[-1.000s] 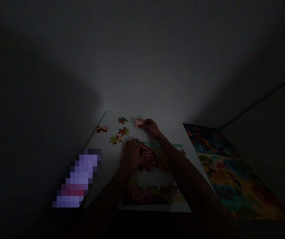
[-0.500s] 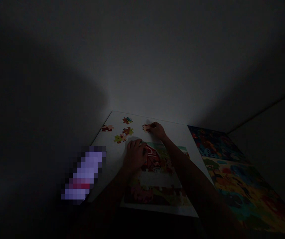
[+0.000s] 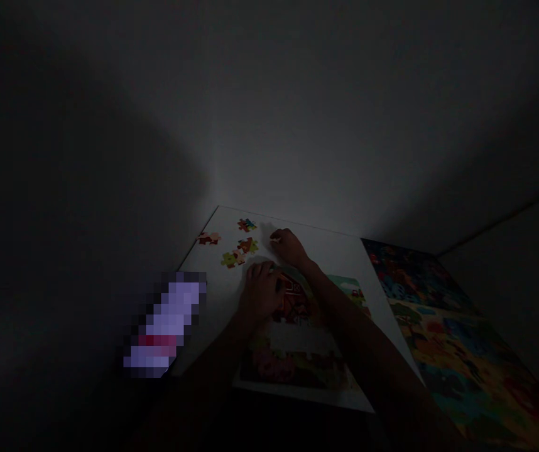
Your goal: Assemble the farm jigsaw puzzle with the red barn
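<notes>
A partly joined jigsaw puzzle (image 3: 293,301) with a red barn lies on a white board, and a pale gap runs across its middle. My left hand (image 3: 261,290) rests over its upper left edge, fingers slightly spread and bent. Above the puzzle, my right hand (image 3: 291,246) pinches a puzzle piece (image 3: 275,239), which is mostly hidden by the fingers. Loose puzzle pieces (image 3: 247,245) lie to the left of my right hand, beyond my left hand.
The white board (image 3: 198,295) meets a wall at the back. On the right lie colourful picture sheets (image 3: 443,339). A blurred-out lit purple shape (image 3: 170,320) stands at the board's left edge. The room is dim.
My right hand has picked up the puzzle piece it was touching on the board and drawn it slightly nearer. My left hand stays on the puzzle. The view has shifted slightly.
</notes>
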The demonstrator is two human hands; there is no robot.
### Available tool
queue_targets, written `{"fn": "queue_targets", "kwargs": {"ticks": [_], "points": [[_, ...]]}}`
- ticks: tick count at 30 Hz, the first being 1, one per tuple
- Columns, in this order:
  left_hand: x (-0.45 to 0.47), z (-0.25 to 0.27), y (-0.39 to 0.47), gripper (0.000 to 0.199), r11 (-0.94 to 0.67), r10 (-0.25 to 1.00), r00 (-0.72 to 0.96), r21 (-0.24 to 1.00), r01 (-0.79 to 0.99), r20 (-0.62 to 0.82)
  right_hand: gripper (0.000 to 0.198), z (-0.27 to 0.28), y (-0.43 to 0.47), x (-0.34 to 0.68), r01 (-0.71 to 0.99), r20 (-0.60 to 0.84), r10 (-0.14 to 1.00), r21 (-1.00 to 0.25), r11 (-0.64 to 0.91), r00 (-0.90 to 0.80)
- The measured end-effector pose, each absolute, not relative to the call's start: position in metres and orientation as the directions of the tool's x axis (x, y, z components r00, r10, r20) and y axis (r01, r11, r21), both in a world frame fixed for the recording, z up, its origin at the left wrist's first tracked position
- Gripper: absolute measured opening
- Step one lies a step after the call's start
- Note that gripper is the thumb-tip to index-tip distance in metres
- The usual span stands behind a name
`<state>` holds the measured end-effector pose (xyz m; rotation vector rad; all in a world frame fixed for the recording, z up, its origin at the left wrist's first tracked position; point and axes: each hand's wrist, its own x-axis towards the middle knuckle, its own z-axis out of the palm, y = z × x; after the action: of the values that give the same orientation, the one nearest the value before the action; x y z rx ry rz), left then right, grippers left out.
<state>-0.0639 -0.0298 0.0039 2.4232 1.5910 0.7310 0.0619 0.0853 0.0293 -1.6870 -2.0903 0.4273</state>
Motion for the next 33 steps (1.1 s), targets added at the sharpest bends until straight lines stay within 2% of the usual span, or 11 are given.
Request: {"fn": "queue_targets", "kwargs": {"ticks": [5,11,15,19,23,27,30,33], "points": [[-0.065,0.005,-0.028,0.025,-0.410,0.902,0.296,0.405,0.817,0.315,0.027,0.039,0.080,0.031,0.796,0.106,0.913,-0.458,0.397,-0.394],[-0.069,0.011,-0.022,0.022,-0.318,0.938,0.142,0.624,0.714,0.316,0.037,0.036,0.095,0.022,0.777,0.049,0.893,-0.474,0.415,-0.447],[-0.075,0.016,-0.020,0.029,-0.294,0.942,0.094,0.662,0.689,0.321,0.049,0.030,0.103,0.024,0.780,-0.007,0.868,-0.441,0.444,-0.497],[-0.084,0.021,-0.020,0.031,-0.189,0.956,0.007,0.599,0.778,0.294,0.052,0.023,0.107,0.029,0.748,-0.004,0.847,-0.471,0.468,-0.532],[-0.092,0.019,-0.020,0.037,-0.025,0.951,-0.123,0.465,0.885,0.284,0.055,0.017,0.110,0.035,0.696,0.019,0.831,-0.537,0.477,-0.555],[-0.093,0.010,-0.021,0.045,0.047,0.939,-0.161,0.350,0.936,0.304,0.056,0.014,0.115,0.036,0.684,0.034,0.826,-0.541,0.489,-0.563],[-0.090,0.004,-0.021,0.045,0.058,0.935,-0.158,0.303,0.951,0.319,0.049,0.016,0.115,0.028,0.713,0.055,0.857,-0.530,0.460,-0.512],[-0.088,0.001,-0.020,0.046,0.044,0.928,-0.138,0.267,0.963,0.346,0.036,0.022,0.115,0.009,0.690,0.135,0.855,-0.534,0.489,-0.501]]}}
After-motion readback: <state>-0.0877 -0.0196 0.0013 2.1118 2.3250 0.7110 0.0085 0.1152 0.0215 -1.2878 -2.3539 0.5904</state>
